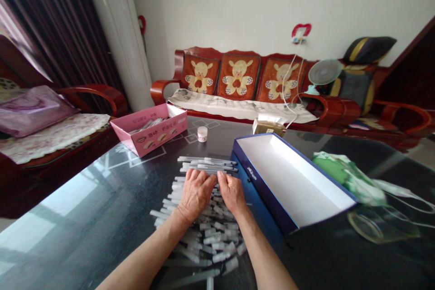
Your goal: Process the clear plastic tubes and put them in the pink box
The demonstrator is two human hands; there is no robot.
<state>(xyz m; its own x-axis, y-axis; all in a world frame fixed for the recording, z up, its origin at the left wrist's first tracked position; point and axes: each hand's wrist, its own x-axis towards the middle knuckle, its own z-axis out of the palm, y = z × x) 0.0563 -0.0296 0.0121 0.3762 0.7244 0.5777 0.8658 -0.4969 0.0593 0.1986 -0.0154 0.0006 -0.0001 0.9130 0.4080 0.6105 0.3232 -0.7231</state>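
Two bare hands, the left hand (198,191) and the right hand (232,191), come together above a dark, glossy table (84,208), fingers curled in narrowly; whether they grip anything cannot be told. Beneath them and toward the near side spreads a loose pile of slim, translucent whitish plastic tubes (219,239). Just beyond the hands, on the far side, a row of similar long whitish tubes (207,161) lies roughly side by side, pointing left to right. Far left stands an open pink cardboard box (166,132) with whitish sticks inside; to its right is a small, round whitish container (202,134). Right of the pile, a shallow dark-blue rectangular box (288,176) shows its white interior. Farther right lies a crumpled green-and-white plastic packet (340,173).
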